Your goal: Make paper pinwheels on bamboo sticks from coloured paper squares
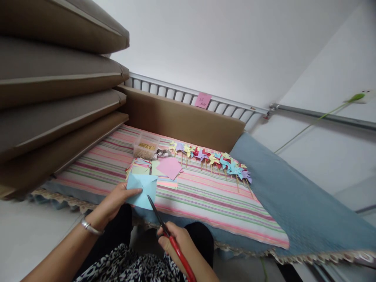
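My left hand [120, 197] pinches a light blue paper square [142, 199] by its left side, thumb on top. Slits run inward from some of the square's corners. Red-handled scissors [160, 221] are gripped in my right hand [179, 243], their dark blades pointing up to the paper's lower right corner. Just behind the square lie pink paper squares [169, 167] and a pile of pale green and other coloured paper [141, 166]. Farther right, several finished paper pinwheels [202, 154] on thin sticks lie in a row.
A clear plastic box [143, 149] of thin sticks stands behind the papers, small grey pieces [162, 153] beside it. Stacked brown cushions [64, 74] rise at the left. A brown board [179, 117] lines the back before a white radiator [164, 92]. Striped cloth [205, 207] covers the surface.
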The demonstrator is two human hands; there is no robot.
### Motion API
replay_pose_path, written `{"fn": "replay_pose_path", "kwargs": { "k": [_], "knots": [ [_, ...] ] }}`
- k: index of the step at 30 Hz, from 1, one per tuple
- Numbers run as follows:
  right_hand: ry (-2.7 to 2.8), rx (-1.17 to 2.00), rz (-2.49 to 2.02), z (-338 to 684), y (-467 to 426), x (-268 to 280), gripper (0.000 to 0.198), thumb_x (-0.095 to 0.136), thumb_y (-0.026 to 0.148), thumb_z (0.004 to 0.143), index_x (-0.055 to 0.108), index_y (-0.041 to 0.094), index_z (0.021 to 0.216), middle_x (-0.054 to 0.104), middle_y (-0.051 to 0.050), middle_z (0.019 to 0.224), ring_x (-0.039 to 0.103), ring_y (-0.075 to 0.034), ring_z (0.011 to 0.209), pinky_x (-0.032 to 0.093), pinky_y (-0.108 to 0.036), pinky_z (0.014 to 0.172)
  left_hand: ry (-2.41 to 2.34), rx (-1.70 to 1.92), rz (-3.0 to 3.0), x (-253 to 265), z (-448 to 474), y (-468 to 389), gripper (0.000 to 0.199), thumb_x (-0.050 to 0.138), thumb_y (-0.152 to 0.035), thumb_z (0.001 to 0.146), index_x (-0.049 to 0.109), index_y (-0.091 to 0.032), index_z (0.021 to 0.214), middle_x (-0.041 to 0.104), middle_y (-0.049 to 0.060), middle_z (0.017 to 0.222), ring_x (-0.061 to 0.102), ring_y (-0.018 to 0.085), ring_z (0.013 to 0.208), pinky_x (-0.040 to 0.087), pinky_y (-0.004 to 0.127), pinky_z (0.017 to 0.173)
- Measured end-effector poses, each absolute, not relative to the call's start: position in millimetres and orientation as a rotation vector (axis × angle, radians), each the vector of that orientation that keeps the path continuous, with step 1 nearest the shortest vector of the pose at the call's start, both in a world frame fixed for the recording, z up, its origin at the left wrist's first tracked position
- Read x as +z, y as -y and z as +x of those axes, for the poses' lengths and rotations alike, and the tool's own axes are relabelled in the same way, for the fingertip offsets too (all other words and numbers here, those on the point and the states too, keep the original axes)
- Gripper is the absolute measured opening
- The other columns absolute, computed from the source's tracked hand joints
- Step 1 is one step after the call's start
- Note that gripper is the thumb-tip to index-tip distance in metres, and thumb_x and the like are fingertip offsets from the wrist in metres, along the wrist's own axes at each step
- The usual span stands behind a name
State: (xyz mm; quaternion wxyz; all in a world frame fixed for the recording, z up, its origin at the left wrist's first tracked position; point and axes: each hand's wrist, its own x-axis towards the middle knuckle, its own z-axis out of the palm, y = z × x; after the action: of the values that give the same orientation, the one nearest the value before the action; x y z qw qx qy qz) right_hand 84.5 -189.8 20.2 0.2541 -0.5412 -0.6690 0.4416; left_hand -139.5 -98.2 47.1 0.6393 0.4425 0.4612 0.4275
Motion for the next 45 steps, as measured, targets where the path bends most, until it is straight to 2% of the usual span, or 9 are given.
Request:
{"fn": "replay_pose_path", "kwargs": {
  "k": [8, 17, 22, 30, 45],
  "knots": [
    [1.817, 1.161, -1.473, 82.0, 188.2, 15.7, 0.017, 0.061, 0.034, 0.074, 0.062, 0.019, 0.082, 0.046, 0.006, 0.052, 0.042, -0.009, 0.048, 0.034, -0.019, 0.05, -1.044, 1.002, 0.979, 48.2, -135.2, 100.1, 0.023, 0.072, -0.03, 0.063, 0.062, -0.011, 0.07, 0.061, 0.001, 0.057, 0.05, 0.012, 0.049, 0.037, 0.022, 0.046],
    [1.835, 1.176, -1.484, 83.9, 189.5, 13.9, 0.014, 0.058, 0.031, 0.076, 0.062, 0.02, 0.082, 0.049, 0.005, 0.053, 0.046, -0.009, 0.048, 0.035, -0.019, 0.05, -1.004, 0.999, 0.892, 49.9, -139.8, 102.5, 0.026, 0.074, -0.028, 0.062, 0.065, -0.01, 0.08, 0.066, 0.004, 0.065, 0.054, 0.013, 0.054, 0.039, 0.021, 0.049],
    [1.851, 1.149, -1.524, 83.5, 189.6, 16.3, 0.012, 0.06, 0.029, 0.075, 0.063, 0.019, 0.081, 0.05, 0.006, 0.051, 0.046, -0.009, 0.048, 0.035, -0.018, 0.05, -0.998, 0.996, 0.875, 49.0, -141.0, 101.2, 0.024, 0.074, -0.027, 0.062, 0.065, -0.011, 0.079, 0.065, 0.003, 0.063, 0.053, 0.013, 0.052, 0.039, 0.021, 0.047],
    [1.842, 1.149, -1.476, 84.1, 187.3, 15.0, 0.018, 0.062, 0.036, 0.074, 0.063, 0.019, 0.079, 0.051, 0.005, 0.054, 0.044, -0.009, 0.049, 0.036, -0.019, 0.05, -0.998, 0.989, 0.891, 44.8, -138.9, 101.0, 0.023, 0.075, -0.029, 0.061, 0.065, -0.012, 0.073, 0.065, 0.003, 0.061, 0.053, 0.014, 0.051, 0.039, 0.023, 0.046],
    [1.782, 1.156, -1.515, 80.6, 186.5, 19.9, 0.02, 0.064, 0.037, 0.07, 0.065, 0.018, 0.078, 0.046, 0.005, 0.052, 0.037, -0.008, 0.048, 0.033, -0.019, 0.049, -1.0, 0.989, 0.873, 52.0, -134.7, 103.2, 0.028, 0.076, -0.027, 0.059, 0.066, -0.01, 0.079, 0.068, 0.005, 0.066, 0.055, 0.014, 0.054, 0.039, 0.022, 0.05]
  ]
}}
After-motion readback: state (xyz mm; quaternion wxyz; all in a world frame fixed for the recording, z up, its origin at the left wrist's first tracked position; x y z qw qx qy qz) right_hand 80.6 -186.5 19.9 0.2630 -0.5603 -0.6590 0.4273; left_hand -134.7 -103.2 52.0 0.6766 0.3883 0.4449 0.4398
